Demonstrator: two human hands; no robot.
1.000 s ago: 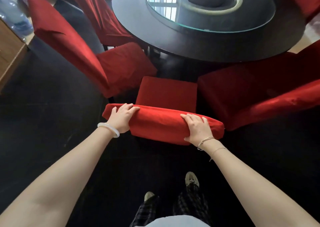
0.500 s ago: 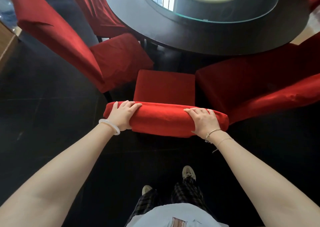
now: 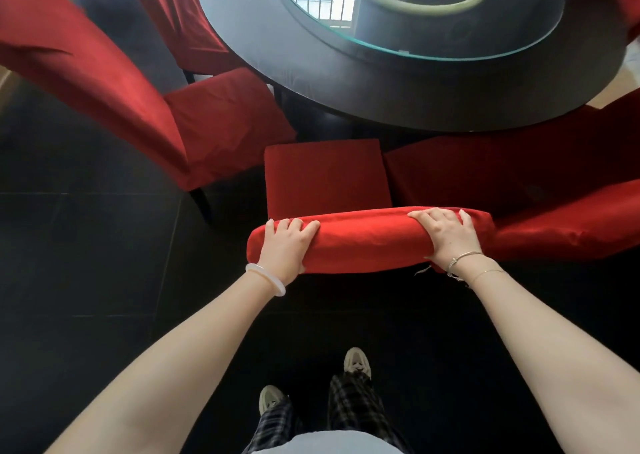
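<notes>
A chair in a red cloth cover stands right in front of me, its seat facing the round dark table. Both my hands hold the top of its backrest. My left hand grips the left end, fingers curled over the top edge. My right hand grips the right end the same way. The seat's front edge lies just short of the table's rim.
More red-covered chairs stand close on both sides, one at the left and one at the right. A glass turntable lies on the table. The floor is dark tile, and my feet stand behind the chair.
The chair has moved forward toward the table with both hands still gripping its backrest. The backrest top now sits more level, and I have stepped closer.
</notes>
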